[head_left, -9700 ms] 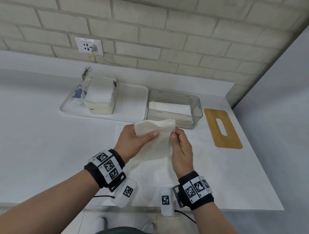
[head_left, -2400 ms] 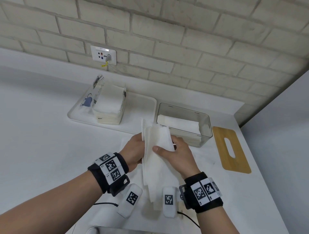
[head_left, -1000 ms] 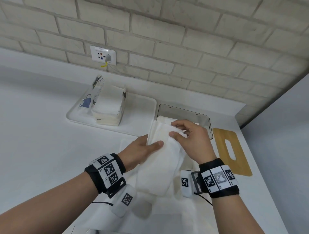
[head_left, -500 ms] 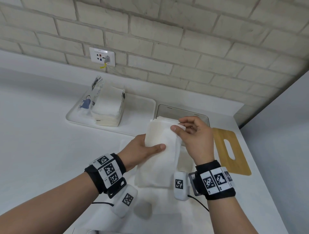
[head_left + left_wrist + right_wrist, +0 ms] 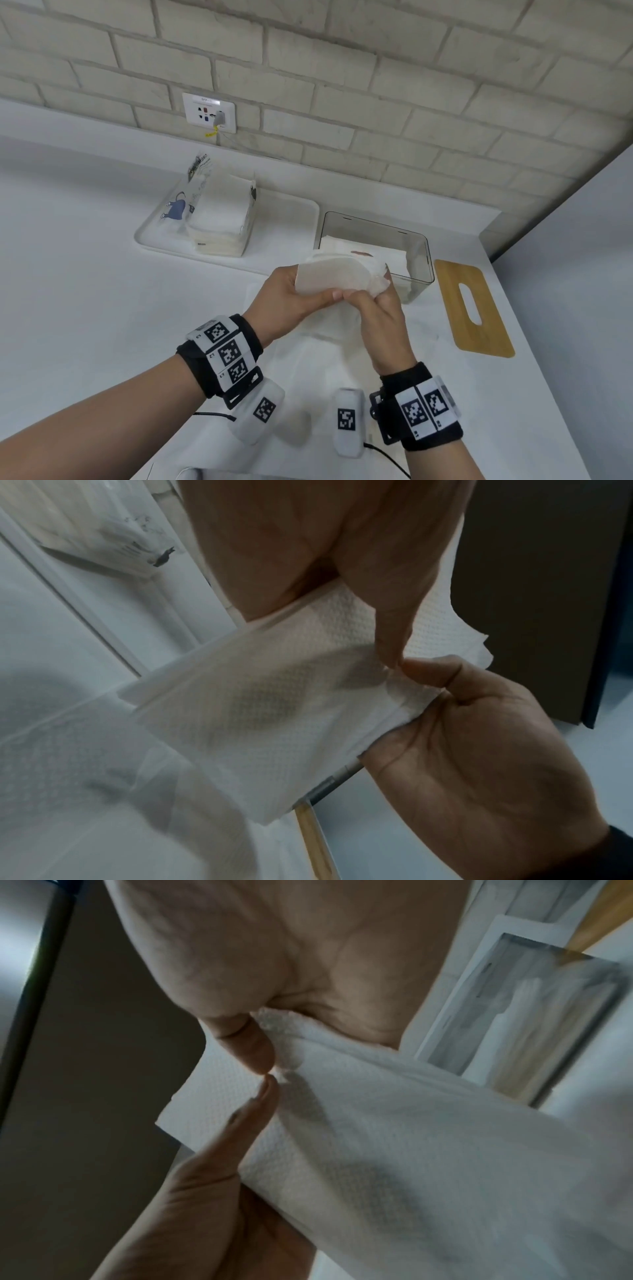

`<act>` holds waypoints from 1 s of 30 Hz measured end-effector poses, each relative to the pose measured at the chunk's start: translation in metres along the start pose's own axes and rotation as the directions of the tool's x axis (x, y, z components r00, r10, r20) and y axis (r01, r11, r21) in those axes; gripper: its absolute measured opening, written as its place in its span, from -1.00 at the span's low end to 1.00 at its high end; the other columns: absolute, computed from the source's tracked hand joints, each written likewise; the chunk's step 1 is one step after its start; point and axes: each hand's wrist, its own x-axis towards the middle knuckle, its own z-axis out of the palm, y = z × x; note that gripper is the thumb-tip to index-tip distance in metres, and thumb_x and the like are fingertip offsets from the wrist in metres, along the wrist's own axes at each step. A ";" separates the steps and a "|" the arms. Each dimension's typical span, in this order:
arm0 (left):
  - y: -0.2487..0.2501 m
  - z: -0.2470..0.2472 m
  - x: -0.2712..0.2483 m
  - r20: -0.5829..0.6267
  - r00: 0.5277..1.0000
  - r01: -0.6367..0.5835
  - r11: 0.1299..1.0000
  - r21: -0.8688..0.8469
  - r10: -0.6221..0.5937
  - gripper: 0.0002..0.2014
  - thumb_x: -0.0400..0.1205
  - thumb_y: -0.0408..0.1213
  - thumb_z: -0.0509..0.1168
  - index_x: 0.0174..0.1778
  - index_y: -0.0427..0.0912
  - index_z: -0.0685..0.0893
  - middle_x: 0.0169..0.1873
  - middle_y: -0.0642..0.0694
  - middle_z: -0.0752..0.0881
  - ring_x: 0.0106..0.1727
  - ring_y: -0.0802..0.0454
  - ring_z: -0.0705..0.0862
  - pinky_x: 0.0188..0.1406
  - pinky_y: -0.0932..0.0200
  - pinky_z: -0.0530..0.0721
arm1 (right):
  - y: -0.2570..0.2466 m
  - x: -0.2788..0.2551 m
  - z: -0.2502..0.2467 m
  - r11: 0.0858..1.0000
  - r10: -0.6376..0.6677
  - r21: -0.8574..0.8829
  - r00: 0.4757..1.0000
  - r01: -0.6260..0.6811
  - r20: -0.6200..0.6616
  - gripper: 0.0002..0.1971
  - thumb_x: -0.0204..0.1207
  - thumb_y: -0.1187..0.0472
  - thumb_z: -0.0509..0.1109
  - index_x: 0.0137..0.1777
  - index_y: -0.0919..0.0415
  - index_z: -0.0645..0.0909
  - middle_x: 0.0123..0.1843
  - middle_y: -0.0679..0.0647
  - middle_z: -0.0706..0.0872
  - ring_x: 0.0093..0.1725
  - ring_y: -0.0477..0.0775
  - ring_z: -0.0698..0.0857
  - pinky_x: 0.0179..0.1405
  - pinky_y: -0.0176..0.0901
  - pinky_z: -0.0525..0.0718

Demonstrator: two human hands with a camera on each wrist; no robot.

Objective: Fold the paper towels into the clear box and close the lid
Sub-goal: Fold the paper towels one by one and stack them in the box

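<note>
Both hands hold one folded white paper towel point(image 5: 329, 279) in the air, just in front of the clear box point(image 5: 419, 255). My left hand point(image 5: 291, 301) grips its left side, thumb laid across the front. My right hand point(image 5: 376, 301) pinches the right edge, fingers behind the sheet. The two thumbs meet on the towel point(image 5: 274, 696) in the left wrist view, and again on the towel point(image 5: 394, 1123) in the right wrist view. The box stands open with folded towels inside. Its wooden lid point(image 5: 474, 308), with a slot, lies flat to the right.
A white tray point(image 5: 284, 219) at the back left holds an opened pack of paper towels point(image 5: 219, 219). More unfolded towel sheets point(image 5: 325, 359) lie on the white counter under my hands. A brick wall with a socket point(image 5: 209, 111) stands behind; a grey wall closes the right side.
My right hand came down from the towel's top edge to its right side, thumb meeting the left thumb. The towel now looks shorter and more bunched, held nearer the box.
</note>
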 end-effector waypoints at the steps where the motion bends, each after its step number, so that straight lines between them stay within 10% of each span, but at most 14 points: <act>1: -0.003 -0.001 -0.001 -0.001 1.000 0.008 1.000 0.022 -0.008 -0.71 0.56 -0.30 0.60 0.20 -0.15 0.85 0.07 -0.03 0.90 0.16 0.03 0.86 0.21 0.12 0.79 | 0.005 -0.004 0.000 1.000 0.002 0.002 1.000 -0.002 -0.014 -0.55 0.49 0.36 0.40 0.40 0.15 0.56 0.17 -0.02 0.79 0.22 -0.06 0.74 0.17 -0.19 0.71; 5: -0.023 -0.006 -0.005 -0.038 0.990 0.141 0.988 0.061 -0.139 -0.66 0.46 -0.28 0.68 0.15 -0.09 0.85 0.01 0.03 0.91 0.09 0.08 0.87 0.06 0.18 0.79 | 0.033 -0.017 0.000 0.989 0.111 -0.089 0.991 -0.117 -0.068 -0.51 0.37 0.25 0.31 0.31 -0.10 0.53 0.15 -0.16 0.75 0.20 -0.12 0.71 0.07 -0.26 0.70; 9: -0.023 -0.002 -0.010 -0.079 0.990 0.116 0.993 -0.004 -0.116 -0.66 0.45 -0.29 0.68 0.14 -0.10 0.86 0.02 0.02 0.91 0.11 0.04 0.87 0.08 0.14 0.81 | 0.034 -0.020 0.002 0.991 0.095 -0.077 0.987 -0.105 -0.129 -0.61 0.42 0.34 0.28 0.21 -0.04 0.55 0.13 0.01 0.74 0.19 0.05 0.70 0.22 0.11 0.69; 13: -0.012 0.007 -0.008 -0.043 0.999 0.002 0.997 -0.080 -0.005 -0.62 0.44 -0.43 0.66 0.17 -0.24 0.84 0.07 -0.08 0.90 0.17 -0.01 0.86 0.16 0.15 0.81 | 0.024 -0.021 0.004 1.000 0.015 -0.004 0.994 -0.016 -0.106 -0.56 0.61 0.52 0.30 0.39 0.08 0.47 0.19 -0.13 0.76 0.27 -0.08 0.71 0.32 -0.19 0.66; 18: -0.019 0.008 -0.009 -0.060 0.995 0.073 0.996 -0.053 -0.076 -0.65 0.43 -0.38 0.68 0.12 -0.19 0.84 -0.02 -0.02 0.91 0.04 0.07 0.88 -0.05 0.27 0.77 | 0.036 -0.025 0.003 0.990 0.089 -0.104 0.996 -0.090 -0.011 -0.41 0.37 0.38 0.20 0.39 -0.09 0.36 0.11 -0.36 0.72 0.24 -0.21 0.68 0.28 -0.11 0.63; 24: -0.016 0.011 -0.008 -0.080 0.997 -0.009 0.999 -0.042 0.006 -0.70 0.50 -0.36 0.64 0.14 -0.21 0.84 0.01 -0.09 0.91 0.09 -0.02 0.87 0.09 0.16 0.81 | 0.030 -0.024 0.007 0.988 0.006 -0.151 0.999 -0.012 -0.041 -0.58 0.68 0.42 0.26 0.41 0.01 0.31 0.22 -0.13 0.70 0.27 -0.17 0.69 0.32 -0.11 0.66; 30: -0.031 0.001 -0.012 -0.105 0.991 0.075 0.997 -0.025 -0.078 -0.76 0.49 -0.36 0.65 0.06 -0.15 0.88 -0.02 -0.04 0.92 0.05 0.02 0.88 0.09 0.07 0.83 | 0.038 -0.030 0.003 0.984 0.045 -0.169 0.998 -0.053 -0.047 -0.37 0.49 0.35 0.26 0.53 -0.11 0.30 0.31 -0.16 0.68 0.32 -0.12 0.67 0.40 0.05 0.65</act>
